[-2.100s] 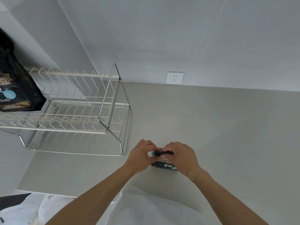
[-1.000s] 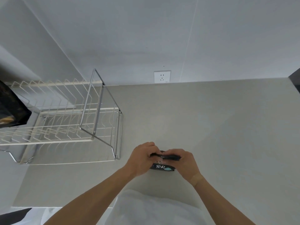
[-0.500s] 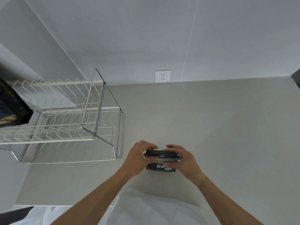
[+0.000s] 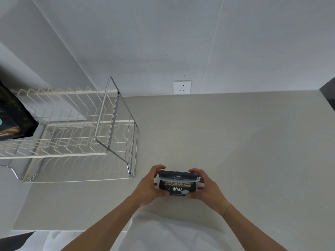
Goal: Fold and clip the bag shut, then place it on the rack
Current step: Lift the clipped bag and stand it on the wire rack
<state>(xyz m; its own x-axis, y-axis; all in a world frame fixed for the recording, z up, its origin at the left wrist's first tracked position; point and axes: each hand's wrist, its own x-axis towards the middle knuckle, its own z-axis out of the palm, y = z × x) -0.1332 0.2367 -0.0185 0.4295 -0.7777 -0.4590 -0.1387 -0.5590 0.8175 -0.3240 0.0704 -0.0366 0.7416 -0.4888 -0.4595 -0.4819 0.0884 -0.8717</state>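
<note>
The bag (image 4: 176,186) was held in a two-handed grip, the left hand (image 4: 148,185) and right hand (image 4: 204,189) closed on its sides, a pale clip (image 4: 178,178) across its folded top. It was held above the bench (image 4: 235,142), near the rack (image 4: 76,131), where another dark bag (image 4: 12,116) stood.

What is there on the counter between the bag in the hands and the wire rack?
In the head view, only bare counter lies between the bag, held by the left hand and right hand, and the rack.
</note>
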